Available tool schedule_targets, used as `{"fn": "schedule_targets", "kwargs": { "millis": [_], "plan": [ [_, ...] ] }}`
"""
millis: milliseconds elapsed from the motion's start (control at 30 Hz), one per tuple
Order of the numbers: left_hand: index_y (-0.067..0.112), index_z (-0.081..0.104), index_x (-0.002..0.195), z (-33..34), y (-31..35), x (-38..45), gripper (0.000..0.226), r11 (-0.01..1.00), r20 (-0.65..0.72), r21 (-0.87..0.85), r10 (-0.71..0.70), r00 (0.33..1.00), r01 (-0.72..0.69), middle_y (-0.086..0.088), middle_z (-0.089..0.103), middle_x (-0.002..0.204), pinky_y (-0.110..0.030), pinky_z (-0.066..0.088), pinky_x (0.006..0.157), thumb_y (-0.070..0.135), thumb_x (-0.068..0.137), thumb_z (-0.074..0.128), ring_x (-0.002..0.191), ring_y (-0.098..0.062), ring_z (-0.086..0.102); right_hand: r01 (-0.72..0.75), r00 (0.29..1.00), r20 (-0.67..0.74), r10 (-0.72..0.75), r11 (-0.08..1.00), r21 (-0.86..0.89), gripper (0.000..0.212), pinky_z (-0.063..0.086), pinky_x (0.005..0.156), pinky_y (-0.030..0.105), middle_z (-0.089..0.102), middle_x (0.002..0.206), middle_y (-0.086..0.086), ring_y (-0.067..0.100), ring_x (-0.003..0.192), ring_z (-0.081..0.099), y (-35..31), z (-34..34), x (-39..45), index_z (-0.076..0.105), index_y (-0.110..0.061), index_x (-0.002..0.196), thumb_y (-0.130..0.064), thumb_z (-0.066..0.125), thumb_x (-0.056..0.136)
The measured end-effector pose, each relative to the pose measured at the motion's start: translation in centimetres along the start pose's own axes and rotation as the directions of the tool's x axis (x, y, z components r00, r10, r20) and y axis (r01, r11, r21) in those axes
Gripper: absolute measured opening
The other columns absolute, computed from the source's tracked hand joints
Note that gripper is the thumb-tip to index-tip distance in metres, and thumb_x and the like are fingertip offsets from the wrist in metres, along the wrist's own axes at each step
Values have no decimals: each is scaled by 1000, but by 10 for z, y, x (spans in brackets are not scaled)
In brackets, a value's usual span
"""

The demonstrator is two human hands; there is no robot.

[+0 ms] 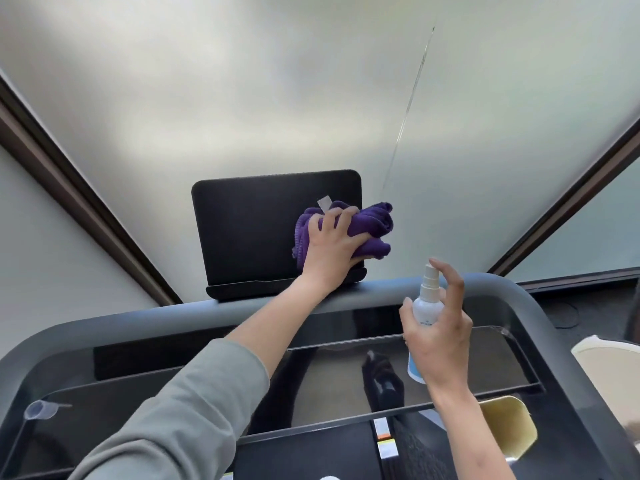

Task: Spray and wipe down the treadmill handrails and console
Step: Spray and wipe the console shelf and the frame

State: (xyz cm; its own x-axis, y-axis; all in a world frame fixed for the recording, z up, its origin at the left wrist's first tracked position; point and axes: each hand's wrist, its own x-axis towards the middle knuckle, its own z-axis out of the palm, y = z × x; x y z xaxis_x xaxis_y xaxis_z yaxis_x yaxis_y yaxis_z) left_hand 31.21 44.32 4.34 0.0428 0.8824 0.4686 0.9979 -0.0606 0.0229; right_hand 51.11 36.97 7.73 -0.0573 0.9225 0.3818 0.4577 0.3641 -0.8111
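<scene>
Left hand (332, 242) grips a bunched purple cloth (367, 225) and presses it against the right part of the black console screen (249, 230); the cloth overhangs the screen's right edge. Screen's left half is uncovered. Right hand (438, 337) holds a white spray bottle (425, 306) upright, index finger raised above the nozzle, over the glossy console tray (485, 362), just inside the grey handrail (194, 318) curving around it. Frosted window (311, 98) behind.
</scene>
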Motion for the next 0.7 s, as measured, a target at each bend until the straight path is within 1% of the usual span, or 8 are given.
{"fn": "schedule_targets", "kwargs": {
  "millis": [100, 167, 267, 300, 367, 467, 600, 700],
  "plan": [
    [32, 71, 87, -6, -4, -22, 41, 999, 27, 33, 33, 999, -34, -6, 60, 122, -44, 32, 79, 58, 82, 40, 103, -33, 53, -6, 1000, 2, 6, 1000, 15, 63, 52, 55, 39, 54, 68, 3, 24, 56, 57, -1, -4, 1, 40, -33, 129, 2, 66, 84],
    [31, 72, 90, -16, -11, -36, 38, 995, -44, 41, -92, 995, 94, -8, 60, 120, -47, 39, 76, 54, 82, 42, 100, -35, 55, 7, 1000, -5, -6, 1000, 17, 63, 53, 56, 40, 54, 68, 3, 24, 56, 58, 0, -6, 3, 39, -32, 128, 2, 66, 84],
    [35, 71, 103, -30, -17, -45, 39, 942, -176, -57, -334, 926, 329, -10, 55, 123, -46, 40, 80, 55, 86, 43, 106, -33, 50, 8, 1000, -27, -8, 1000, 9, 63, 53, 56, 39, 55, 69, 4, 24, 57, 58, 0, -6, 3, 38, -33, 128, 2, 67, 84],
    [37, 69, 108, -31, -15, -44, 39, 940, -170, -98, -338, 925, 326, -10, 53, 125, -47, 38, 83, 57, 86, 43, 109, -33, 47, 4, 1000, -31, -4, 1000, 9, 62, 53, 57, 38, 55, 69, 4, 24, 57, 58, 0, -5, 3, 38, -33, 128, 1, 67, 84],
    [44, 65, 115, -26, -6, -42, 41, 972, -69, -123, -209, 976, 199, -10, 50, 131, -47, 34, 87, 60, 85, 43, 114, -31, 41, -5, 1000, -25, 5, 1000, 15, 62, 53, 56, 39, 55, 69, 5, 25, 56, 58, -1, -2, 0, 39, -32, 128, 2, 66, 84],
    [48, 64, 115, -1, 15, -53, 38, 1000, 40, -16, -26, 999, 27, -8, 51, 134, -48, 30, 88, 59, 81, 49, 114, -32, 39, 12, 1000, 4, -12, 1000, 9, 65, 53, 54, 42, 53, 67, 3, 24, 55, 56, -4, 7, -4, 38, -32, 129, 3, 66, 83],
    [45, 67, 104, 7, 4, -68, 35, 997, 23, 54, -56, 998, 55, -7, 54, 130, -46, 30, 84, 43, 71, 78, 111, -32, 44, 48, 998, 42, -48, 999, 7, 67, 53, 53, 40, 52, 67, 1, 21, 53, 56, -9, 14, -5, 36, -33, 130, 4, 67, 83],
    [42, 69, 101, -7, -24, -92, 33, 992, 22, 27, -122, 992, 121, -7, 54, 129, -46, 35, 82, 35, 70, 75, 110, -33, 48, 47, 998, 40, -48, 999, 20, 66, 53, 53, 43, 51, 67, 1, 23, 53, 56, -12, 16, -4, 37, -34, 129, 4, 66, 83]
  ]
}}
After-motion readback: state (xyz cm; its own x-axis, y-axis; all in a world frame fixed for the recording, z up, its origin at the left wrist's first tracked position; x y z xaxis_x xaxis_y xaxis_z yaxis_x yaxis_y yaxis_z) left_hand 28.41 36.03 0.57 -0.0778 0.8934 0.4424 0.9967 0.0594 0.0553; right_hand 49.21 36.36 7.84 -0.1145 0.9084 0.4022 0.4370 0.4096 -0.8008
